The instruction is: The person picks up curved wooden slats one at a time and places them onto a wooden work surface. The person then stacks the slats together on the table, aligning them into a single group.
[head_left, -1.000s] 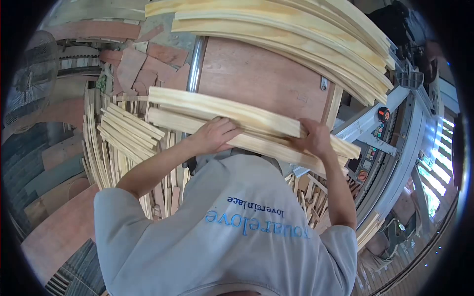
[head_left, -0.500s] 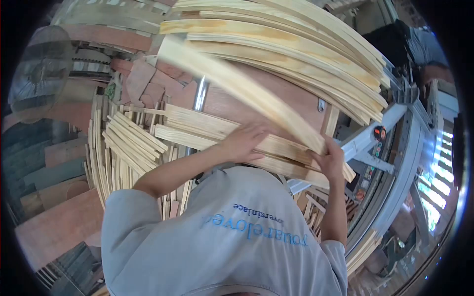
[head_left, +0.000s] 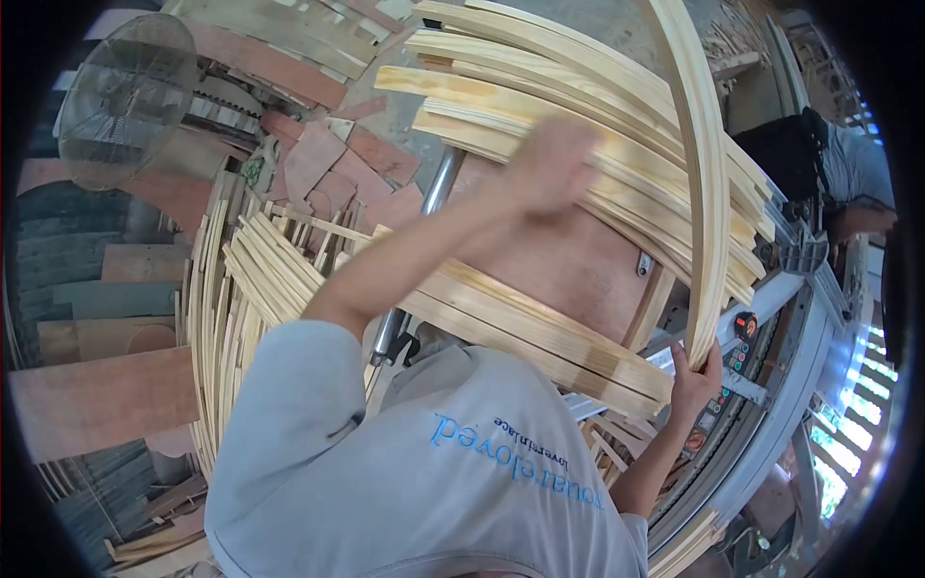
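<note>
right hand: my right hand [head_left: 696, 378] is clamped round the near end of one long wood slat [head_left: 701, 173], so the slat stands almost on end and arcs up toward the far side. Gripping it at the bottom looks like the way to swing the whole length over.
left hand: my left hand [head_left: 551, 166] is up at the far stack of slats [head_left: 597, 106], blurred, fingers loosely open as far as I can tell, holding nothing. Probably steadying or marking the spot on the pile.
near stack: a smaller stack of slats [head_left: 525, 332] lies flat on the brown surface [head_left: 568, 260], just in front of my grey shirt [head_left: 443, 472].
left side: loose thin strips [head_left: 260, 279] heaped by a fan [head_left: 125, 96], with reddish board offcuts [head_left: 318, 159] past them.
right side: a control panel [head_left: 737, 352] on the machine frame; another person [head_left: 819, 164] stands far right.
what changed: half a second back the slat lay diagonally low over the surface and my left hand pressed on the near stack; now the slat is tipped up steep and the left hand has gone to the far pile. A second ago both hands were flat on the near stack.
</note>
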Tool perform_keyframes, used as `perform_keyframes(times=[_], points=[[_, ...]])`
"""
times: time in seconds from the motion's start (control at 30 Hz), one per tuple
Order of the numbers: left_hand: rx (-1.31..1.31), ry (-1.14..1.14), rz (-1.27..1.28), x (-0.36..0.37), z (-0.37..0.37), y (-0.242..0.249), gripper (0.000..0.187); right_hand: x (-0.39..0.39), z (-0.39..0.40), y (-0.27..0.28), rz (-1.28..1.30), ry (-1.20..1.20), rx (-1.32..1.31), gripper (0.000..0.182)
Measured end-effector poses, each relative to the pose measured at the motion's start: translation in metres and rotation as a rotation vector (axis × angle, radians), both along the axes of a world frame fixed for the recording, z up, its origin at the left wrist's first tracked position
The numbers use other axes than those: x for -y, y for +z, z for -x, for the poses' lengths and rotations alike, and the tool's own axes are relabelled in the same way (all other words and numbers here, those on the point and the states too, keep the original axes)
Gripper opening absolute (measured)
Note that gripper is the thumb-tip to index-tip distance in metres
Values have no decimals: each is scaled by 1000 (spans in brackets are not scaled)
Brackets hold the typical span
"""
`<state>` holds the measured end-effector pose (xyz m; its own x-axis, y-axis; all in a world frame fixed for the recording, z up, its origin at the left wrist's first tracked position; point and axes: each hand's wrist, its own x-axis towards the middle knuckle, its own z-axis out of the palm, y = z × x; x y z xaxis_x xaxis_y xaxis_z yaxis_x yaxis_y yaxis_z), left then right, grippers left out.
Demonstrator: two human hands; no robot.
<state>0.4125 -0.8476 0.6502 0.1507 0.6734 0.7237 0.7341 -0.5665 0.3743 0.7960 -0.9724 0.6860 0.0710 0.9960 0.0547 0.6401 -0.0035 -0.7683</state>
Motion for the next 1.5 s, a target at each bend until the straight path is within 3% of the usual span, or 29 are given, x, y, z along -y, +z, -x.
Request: perform_keyframes(times=[0.07,0.13,0.3,0.43,0.53,0.57,0.63,0.77,0.8,0.93,1.23,1.3,1.33,1.4,1.5], points=[[-222,135,113,-45,26,-4,34,5,1,-1,-7,-38,43,59],[-392,129,273,-59,41,-22,31,10,-1,-5,-21,-29,78,59],[-408,75,662,-50,44,5,30,21,8,-3,9,-73,-22,55],[-437,-131,486,-48,51,-6,29,23,5,-7,-27,-83,-3,56],[-450,-133,343,-19,39,23,26,25,-3,-2,-73,-87,4,58],[-437,-153,353,-4,34,20,26,26,-6,1,-45,-111,7,59],[-472,-105,624,30,25,19,28,26,-12,3,-31,-134,-32,59],[-277,-268,638,89,-5,-25,37,23,-19,10,-15,-155,-2,58],[-277,-236,772,99,-14,-26,39,23,-19,11,-4,-160,61,58],[-282,-218,755,121,-30,-65,39,23,-20,16,25,-138,44,57],[-311,4,342,82,-31,-79,43,27,-12,9,85,-124,99,56],[-184,-370,470,85,-27,-88,45,26,-13,6,100,-118,114,56],[-128,-429,729,103,-32,-99,45,27,-16,4,115,-117,120,55],[-283,-446,818,129,-31,-106,45,27,-23,-6,112,-92,133,57],[-283,-412,951,130,-28,-124,47,28,-23,-15,111,-58,74,60]])
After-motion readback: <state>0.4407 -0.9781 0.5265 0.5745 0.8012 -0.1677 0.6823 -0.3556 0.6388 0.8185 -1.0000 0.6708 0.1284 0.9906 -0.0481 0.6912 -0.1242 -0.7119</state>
